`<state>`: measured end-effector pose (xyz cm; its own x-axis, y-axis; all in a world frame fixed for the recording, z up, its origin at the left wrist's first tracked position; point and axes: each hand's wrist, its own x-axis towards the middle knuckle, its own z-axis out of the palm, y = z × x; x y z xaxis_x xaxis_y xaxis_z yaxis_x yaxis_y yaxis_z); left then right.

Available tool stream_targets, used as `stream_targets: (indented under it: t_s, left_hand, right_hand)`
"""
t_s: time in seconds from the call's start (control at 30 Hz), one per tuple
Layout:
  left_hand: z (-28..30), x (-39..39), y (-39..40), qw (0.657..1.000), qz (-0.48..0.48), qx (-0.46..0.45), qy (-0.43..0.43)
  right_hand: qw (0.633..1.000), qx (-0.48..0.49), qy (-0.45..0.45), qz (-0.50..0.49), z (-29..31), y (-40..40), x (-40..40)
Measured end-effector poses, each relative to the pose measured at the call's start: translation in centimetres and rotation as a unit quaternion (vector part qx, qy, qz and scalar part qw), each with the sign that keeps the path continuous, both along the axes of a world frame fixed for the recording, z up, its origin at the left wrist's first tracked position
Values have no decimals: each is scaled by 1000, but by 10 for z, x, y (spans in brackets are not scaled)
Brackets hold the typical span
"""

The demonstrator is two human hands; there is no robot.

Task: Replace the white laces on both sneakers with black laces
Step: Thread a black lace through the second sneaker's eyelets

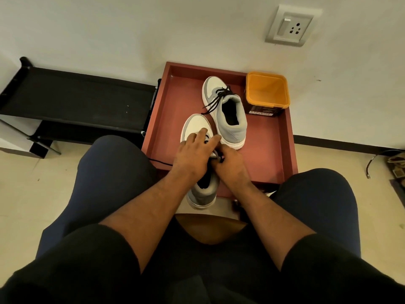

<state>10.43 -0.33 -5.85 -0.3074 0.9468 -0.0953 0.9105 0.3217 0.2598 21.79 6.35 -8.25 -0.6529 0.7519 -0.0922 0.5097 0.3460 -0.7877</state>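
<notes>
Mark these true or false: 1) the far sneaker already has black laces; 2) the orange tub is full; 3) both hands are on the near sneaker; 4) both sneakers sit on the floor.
1) True: the far sneaker carries black laces.
2) False: the orange tub shows nothing inside.
3) True: the left hand rests over the near sneaker, and the right hand pinches a dark lace end at it.
4) False: both lie on the red tray, the near one's heel overhanging its front edge.

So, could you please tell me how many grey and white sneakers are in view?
2. One grey and white sneaker lies on the red tray beside the orange tub; the other sneaker sits nearer, partly under both hands.
</notes>
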Motion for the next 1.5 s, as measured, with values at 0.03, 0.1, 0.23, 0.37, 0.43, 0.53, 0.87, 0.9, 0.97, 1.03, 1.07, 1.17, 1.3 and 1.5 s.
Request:
stream_targets:
  t_s: [0.03, 0.1, 0.23, 0.37, 0.43, 0.53, 0.87, 0.9, 0.97, 1.03, 1.07, 1.17, 1.3, 1.5]
  left_hand:
    - [-3, -1, 4, 1000, -2, -9, 6]
    - [-5, -7, 12, 1000, 9, -24, 4]
    - [1, -18, 28, 996, 11, -84, -6]
    - [8, -42, 37, 990, -60, -119, -56]
    - [12, -58, 42, 978, -63, -135, -149]
    - [19, -70, 46, 941, -14, -156, -300]
    - [17, -45, 6, 934, 99, 53, -340]
    - [14, -38, 1, 928, 131, 68, -343]
    - [9, -26, -8, 916, 184, 85, -347]
    - [0, -18, -14, 936, 177, 77, -295]
    - [-5, -15, -15, 948, 167, 69, -262]
    - [-20, -10, -14, 953, 199, 102, -205]
    - [-22, -9, -10, 948, 180, 170, -200]
    - [-22, -22, -11, 930, 186, 168, -267]
  right_hand:
    - [1000, 4, -4, 2, -2, 0, -2]
    - [1000, -10, -11, 10, -7, -1, -6]
    - [999, -30, -23, 14, -14, -3, -7]
    - [997, -61, -50, 21, -16, -4, -1]
    - [995, -55, -80, 26, -15, -3, 3]
    - [994, -34, -100, 26, -18, -3, 4]
    - [997, 70, -9, 4, -5, 6, 1]
    - [997, 78, -4, 2, -1, 8, 0]
    - [994, 109, 0, 14, 2, 12, -3]
    - [992, 121, 12, 27, 4, 14, -7]
    - [992, 121, 16, 28, 5, 15, -8]
    - [993, 117, 10, 29, 7, 15, -7]
    - [993, 116, -12, 24, 9, 18, 0]
    - [990, 124, -44, 43, 3, 32, 3]
